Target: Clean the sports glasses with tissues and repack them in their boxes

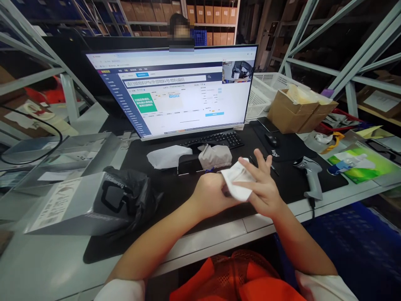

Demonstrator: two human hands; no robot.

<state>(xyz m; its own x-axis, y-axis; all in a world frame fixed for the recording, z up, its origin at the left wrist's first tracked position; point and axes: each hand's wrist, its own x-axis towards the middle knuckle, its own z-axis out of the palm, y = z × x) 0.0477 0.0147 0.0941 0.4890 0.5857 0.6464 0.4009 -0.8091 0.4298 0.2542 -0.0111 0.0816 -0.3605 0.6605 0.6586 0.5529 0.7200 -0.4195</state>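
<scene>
Both my hands meet over the black desk mat (175, 188) in front of the monitor (175, 90). My left hand (211, 190) is closed round a small white packet (237, 177). My right hand (261, 184) lies against the packet's right side, fingers partly stretched and touching it. Just beyond the hands lie another white pouch (215, 155) on a dark box and a flat white sheet (167, 156).
A keyboard (219, 139) sits under the monitor. A mouse (271, 139) and grey barcode scanner (310, 175) lie to the right, with an open cardboard box (294, 110) and white basket (266, 90) behind. A grey product box (78, 202) and black bag (138, 192) sit left. Another person is behind the monitor.
</scene>
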